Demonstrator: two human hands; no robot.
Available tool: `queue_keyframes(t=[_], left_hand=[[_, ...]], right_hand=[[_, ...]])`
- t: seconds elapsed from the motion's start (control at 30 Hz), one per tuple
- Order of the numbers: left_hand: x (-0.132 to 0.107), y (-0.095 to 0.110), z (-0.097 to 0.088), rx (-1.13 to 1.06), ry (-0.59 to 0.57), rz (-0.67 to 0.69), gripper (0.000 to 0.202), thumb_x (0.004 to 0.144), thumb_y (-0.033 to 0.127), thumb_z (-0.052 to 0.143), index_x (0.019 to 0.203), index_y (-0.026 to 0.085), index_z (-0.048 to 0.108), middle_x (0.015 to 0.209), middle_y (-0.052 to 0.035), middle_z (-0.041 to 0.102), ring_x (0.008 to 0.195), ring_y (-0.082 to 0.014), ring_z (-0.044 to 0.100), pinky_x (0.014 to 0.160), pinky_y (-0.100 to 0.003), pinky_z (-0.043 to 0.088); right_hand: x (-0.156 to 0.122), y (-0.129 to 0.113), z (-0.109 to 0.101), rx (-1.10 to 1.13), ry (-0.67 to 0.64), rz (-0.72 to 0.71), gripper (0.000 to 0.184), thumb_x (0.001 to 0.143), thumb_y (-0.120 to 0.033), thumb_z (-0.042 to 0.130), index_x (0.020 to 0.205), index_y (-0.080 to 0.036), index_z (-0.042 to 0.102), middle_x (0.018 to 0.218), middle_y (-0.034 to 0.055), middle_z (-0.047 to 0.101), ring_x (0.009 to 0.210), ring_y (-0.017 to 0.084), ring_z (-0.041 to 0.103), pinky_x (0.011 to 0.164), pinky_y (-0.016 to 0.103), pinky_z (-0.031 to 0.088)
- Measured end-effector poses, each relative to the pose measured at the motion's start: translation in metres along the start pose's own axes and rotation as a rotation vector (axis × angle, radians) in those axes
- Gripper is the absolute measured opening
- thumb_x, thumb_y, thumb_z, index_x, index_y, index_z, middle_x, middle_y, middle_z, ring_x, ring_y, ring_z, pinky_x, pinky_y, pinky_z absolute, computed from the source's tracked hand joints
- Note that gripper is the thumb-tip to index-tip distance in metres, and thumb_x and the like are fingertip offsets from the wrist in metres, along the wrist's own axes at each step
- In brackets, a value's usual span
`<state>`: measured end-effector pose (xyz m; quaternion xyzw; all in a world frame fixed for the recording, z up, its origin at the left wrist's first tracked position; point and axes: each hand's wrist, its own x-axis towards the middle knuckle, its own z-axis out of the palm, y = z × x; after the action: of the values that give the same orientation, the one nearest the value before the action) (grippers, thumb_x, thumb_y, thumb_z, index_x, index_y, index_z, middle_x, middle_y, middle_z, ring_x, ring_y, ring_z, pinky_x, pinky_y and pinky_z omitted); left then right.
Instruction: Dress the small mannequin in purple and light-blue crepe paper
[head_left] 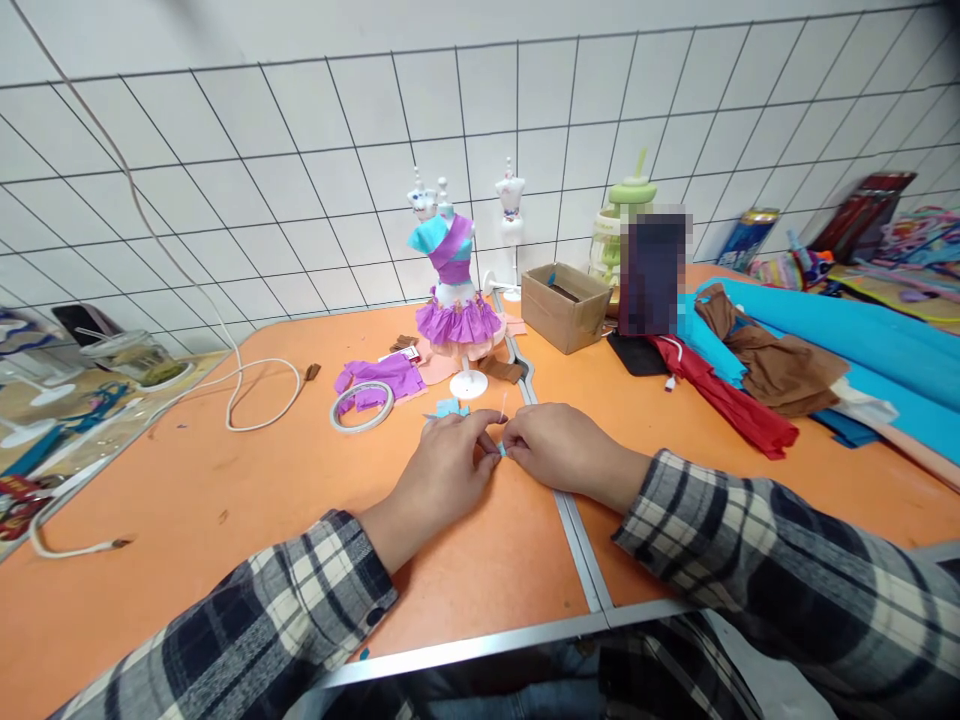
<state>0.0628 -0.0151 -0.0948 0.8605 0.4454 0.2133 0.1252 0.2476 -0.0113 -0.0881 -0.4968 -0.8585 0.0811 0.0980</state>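
My left hand point(456, 455) and my right hand point(551, 445) meet over the orange table, fingertips pinched around a tiny light-blue scrap of crepe paper point(502, 450). A thin pale strand rises between the fingers. More light-blue paper point(450, 408) lies just beyond my left hand, partly covered by it. Behind the hands stands a small dress form point(454, 290) on a white base, dressed in a turquoise and purple top and a ruffled purple skirt point(459, 320). A roll of tape point(361, 407) rests on purple crepe paper point(390, 378) to the left.
A cardboard box point(566, 310), a green-lidded bottle point(630, 200) and a propped, blurred screen point(654, 275) stand at the back right. Coloured crepe sheets point(787, 350) spread over the right side. A white cable point(240, 385) loops at left. A metal seam point(577, 540) divides the tabletops.
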Motion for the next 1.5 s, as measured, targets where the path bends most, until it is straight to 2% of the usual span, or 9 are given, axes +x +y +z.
queue_keyframes(t=[0.27,0.53,0.7,0.83,1.0,1.2,1.37,1.5], left_hand=[[0.0005,-0.0036,0.0014,0.005,-0.002,-0.004,0.042,0.082,0.011,0.062,0.12,0.025,0.053,0.087,0.0031,0.077,0.097,-0.0243,0.063,0.091,-0.043,0.039],[-0.0018,-0.0009,0.0007,0.039,0.001,-0.009,0.045,0.082,0.012,0.059,0.124,0.026,0.052,0.088,0.0027,0.074,0.094,-0.0238,0.062,0.093,-0.045,0.039],[-0.0024,-0.0049,0.0057,-0.001,0.029,0.008,0.049,0.082,0.011,0.059,0.129,0.022,0.05,0.102,-0.0034,0.071,0.1,-0.0247,0.059,0.088,-0.041,0.044],[-0.0013,-0.0041,0.0059,-0.025,0.003,-0.001,0.046,0.081,0.009,0.057,0.125,0.023,0.051,0.092,-0.0014,0.071,0.092,-0.0232,0.063,0.085,-0.04,0.045],[-0.0001,-0.0036,0.0043,-0.019,0.005,0.005,0.043,0.081,0.008,0.057,0.121,0.025,0.052,0.088,0.0009,0.072,0.088,-0.0222,0.065,0.082,-0.039,0.044],[-0.0008,-0.0073,0.0064,0.004,0.03,0.037,0.054,0.079,0.007,0.059,0.129,0.024,0.047,0.089,0.001,0.073,0.09,-0.0226,0.066,0.087,-0.041,0.044],[-0.0005,-0.0068,0.0059,0.017,0.026,0.035,0.055,0.079,0.006,0.058,0.129,0.024,0.047,0.09,0.0005,0.073,0.089,-0.0229,0.065,0.087,-0.041,0.044],[-0.0004,-0.0063,0.005,0.014,0.021,0.027,0.054,0.079,0.007,0.058,0.129,0.024,0.048,0.09,0.0006,0.073,0.09,-0.0232,0.065,0.088,-0.042,0.044]], right_hand=[[0.0009,0.0032,0.0009,0.064,0.027,-0.001,0.016,0.086,-0.025,0.055,0.089,-0.025,0.071,0.085,0.0007,0.069,0.077,0.016,0.06,0.06,0.027,0.026],[-0.0017,0.001,-0.0027,-0.019,0.009,-0.006,0.022,0.089,-0.027,0.051,0.086,-0.024,0.072,0.087,0.003,0.072,0.08,0.019,0.062,0.059,0.029,0.026],[-0.0021,-0.0012,-0.0039,-0.031,-0.013,0.005,0.022,0.091,-0.027,0.05,0.09,-0.025,0.071,0.088,0.0032,0.072,0.079,0.019,0.062,0.058,0.029,0.026],[-0.0028,-0.0007,-0.0028,-0.028,0.005,0.006,0.018,0.09,-0.026,0.051,0.088,-0.023,0.069,0.086,0.0026,0.07,0.075,0.017,0.06,0.057,0.029,0.024],[-0.0032,0.0015,0.0,0.019,0.073,-0.016,0.013,0.086,-0.025,0.057,0.097,-0.024,0.064,0.09,0.0008,0.069,0.076,0.016,0.058,0.058,0.028,0.024],[-0.0029,0.0017,-0.0016,0.006,0.018,-0.03,0.018,0.088,-0.024,0.052,0.085,-0.023,0.069,0.086,0.0021,0.07,0.079,0.017,0.06,0.059,0.028,0.025],[-0.0038,0.0008,-0.0038,-0.04,-0.001,-0.015,0.024,0.089,-0.023,0.048,0.088,-0.024,0.072,0.091,0.0033,0.072,0.081,0.019,0.062,0.059,0.029,0.025],[-0.0053,0.0004,-0.0065,-0.045,-0.024,-0.024,0.02,0.088,-0.025,0.052,0.089,-0.024,0.072,0.09,0.003,0.073,0.081,0.019,0.063,0.06,0.029,0.026]])
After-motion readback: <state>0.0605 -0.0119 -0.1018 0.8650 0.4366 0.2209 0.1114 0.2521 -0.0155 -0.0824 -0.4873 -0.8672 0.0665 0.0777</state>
